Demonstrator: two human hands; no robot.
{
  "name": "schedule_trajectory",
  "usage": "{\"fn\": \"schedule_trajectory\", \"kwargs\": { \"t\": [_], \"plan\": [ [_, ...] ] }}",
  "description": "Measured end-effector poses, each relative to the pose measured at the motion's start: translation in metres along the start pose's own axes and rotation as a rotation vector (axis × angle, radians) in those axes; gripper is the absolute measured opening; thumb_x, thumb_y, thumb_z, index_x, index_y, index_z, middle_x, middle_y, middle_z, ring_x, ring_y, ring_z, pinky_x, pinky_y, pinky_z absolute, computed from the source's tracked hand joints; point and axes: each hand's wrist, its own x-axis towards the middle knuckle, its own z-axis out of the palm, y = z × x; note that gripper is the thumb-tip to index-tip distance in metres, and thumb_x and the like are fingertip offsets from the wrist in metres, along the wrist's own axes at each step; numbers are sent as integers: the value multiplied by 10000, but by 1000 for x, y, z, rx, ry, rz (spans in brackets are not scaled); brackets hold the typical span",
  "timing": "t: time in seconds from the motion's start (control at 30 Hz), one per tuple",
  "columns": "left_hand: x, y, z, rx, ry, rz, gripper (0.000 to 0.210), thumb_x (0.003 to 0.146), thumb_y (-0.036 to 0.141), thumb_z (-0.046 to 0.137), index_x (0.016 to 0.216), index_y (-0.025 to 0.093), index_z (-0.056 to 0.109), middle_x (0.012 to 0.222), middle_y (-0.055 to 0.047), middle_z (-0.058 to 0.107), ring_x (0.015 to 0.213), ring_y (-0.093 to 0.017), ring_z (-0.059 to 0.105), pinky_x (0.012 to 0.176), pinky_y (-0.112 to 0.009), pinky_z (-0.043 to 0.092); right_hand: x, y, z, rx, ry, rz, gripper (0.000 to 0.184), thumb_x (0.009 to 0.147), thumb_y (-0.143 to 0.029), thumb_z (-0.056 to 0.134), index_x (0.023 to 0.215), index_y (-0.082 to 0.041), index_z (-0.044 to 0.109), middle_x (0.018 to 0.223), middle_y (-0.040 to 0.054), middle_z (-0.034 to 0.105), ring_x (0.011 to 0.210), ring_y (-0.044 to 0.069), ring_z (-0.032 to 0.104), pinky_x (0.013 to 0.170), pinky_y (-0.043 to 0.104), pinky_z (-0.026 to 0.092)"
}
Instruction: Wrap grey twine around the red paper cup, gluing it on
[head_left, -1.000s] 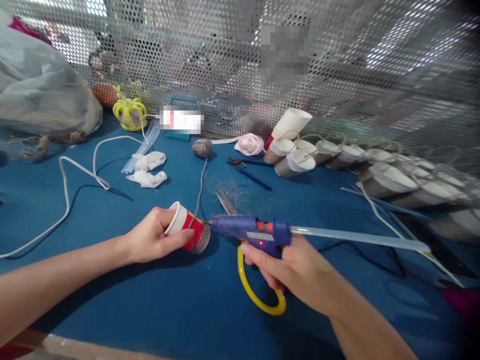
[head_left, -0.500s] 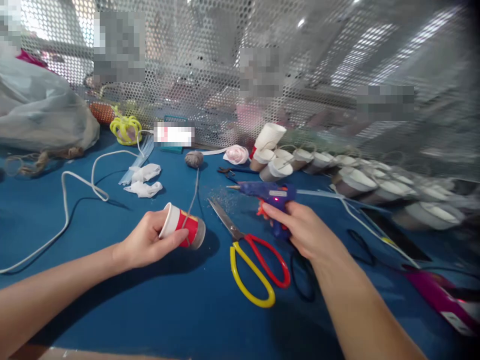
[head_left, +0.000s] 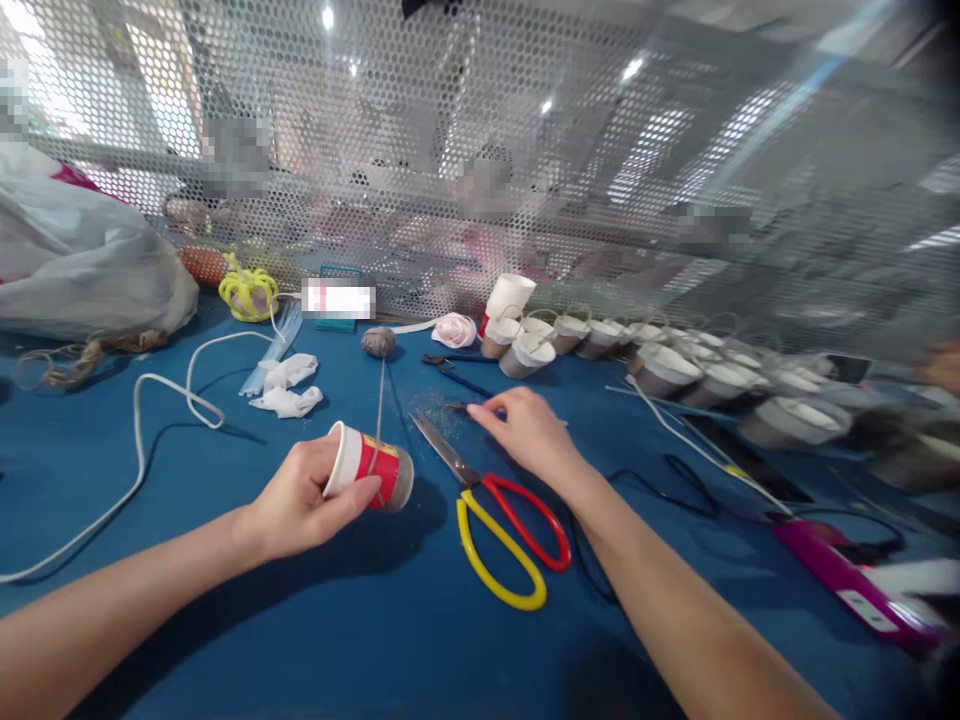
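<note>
My left hand (head_left: 304, 500) is wrapped round a red and white paper cup (head_left: 384, 468) tilted on its side, its grey-wound base facing right. A strand of grey yarn (head_left: 381, 400) runs from the cup to a small yarn ball (head_left: 379, 342). My right hand (head_left: 525, 430) is closed, its fingers bent towards the thumb, beyond the scissors. A small dark tip (head_left: 456, 407) shows beside the thumb; what the hand holds is mostly hidden. Scissors (head_left: 469, 478) with one yellow and one red handle lie between my hands, blades pointing away. Blue-handled pliers (head_left: 461, 358) lie behind my right hand.
Several grey-wrapped cups (head_left: 667, 370) line the back right. A purple power strip (head_left: 847, 580) and cords are at the right. White cable (head_left: 142, 430), torn white scraps (head_left: 289, 400) and a plastic bag (head_left: 90, 260) are at the left. A perforated metal screen (head_left: 420, 130) stands behind.
My right hand has moved left and turned over. The blue glue gun seen in it earlier no longer shows plainly. My left hand still holds the cup; the view has shifted slightly.
</note>
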Motion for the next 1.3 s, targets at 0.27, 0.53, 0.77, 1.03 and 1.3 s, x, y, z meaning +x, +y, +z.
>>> {"fn": "schedule_trajectory", "kwargs": {
  "t": [0.27, 0.53, 0.77, 1.03, 1.3],
  "plan": [
    [0, 4, 3, 34, -54, 69, 164, 765, 98, 502, 612, 147, 530, 545, 22, 527, 562, -93, 413, 602, -231, 349, -16, -65, 63, 389, -416, -252, 330, 728, -459, 570, 784, -143, 649, 852, 58, 674, 764, 155, 602, 693, 291, 472],
    [2, -1, 5, -533, 50, -743, 299, 732, 398, 571, 676, 108, 618, 553, 9, 560, 486, -71, 434, 492, -187, 351, -17, -63, 36, 538, -77, -359, 229, 715, -402, 602, 660, -184, 557, 701, 0, 599, 730, 126, 545, 744, 291, 412],
    [5, 0, 6, -662, 84, -845, 260, 655, 366, 664, 656, 109, 625, 550, 17, 580, 491, -65, 460, 508, -175, 377, -20, -62, 32, 295, 58, -420, 250, 768, -389, 549, 649, -169, 542, 656, 6, 596, 619, 114, 519, 605, 253, 392],
    [-2, 11, 6, -525, -41, -646, 272, 734, 356, 586, 619, 110, 566, 505, 36, 471, 452, -53, 345, 436, -179, 310, -19, -63, 36, 112, 62, -418, 263, 808, -347, 495, 627, -157, 519, 537, -40, 493, 443, 58, 360, 448, 196, 306],
    [-6, 12, 2, -277, -74, -326, 256, 790, 201, 516, 551, 128, 460, 500, 53, 390, 442, -39, 279, 406, -170, 242, -18, -61, 41, 81, 6, -396, 274, 805, -354, 498, 634, -143, 540, 504, -57, 451, 409, 49, 294, 429, 201, 269]
  ]
}}
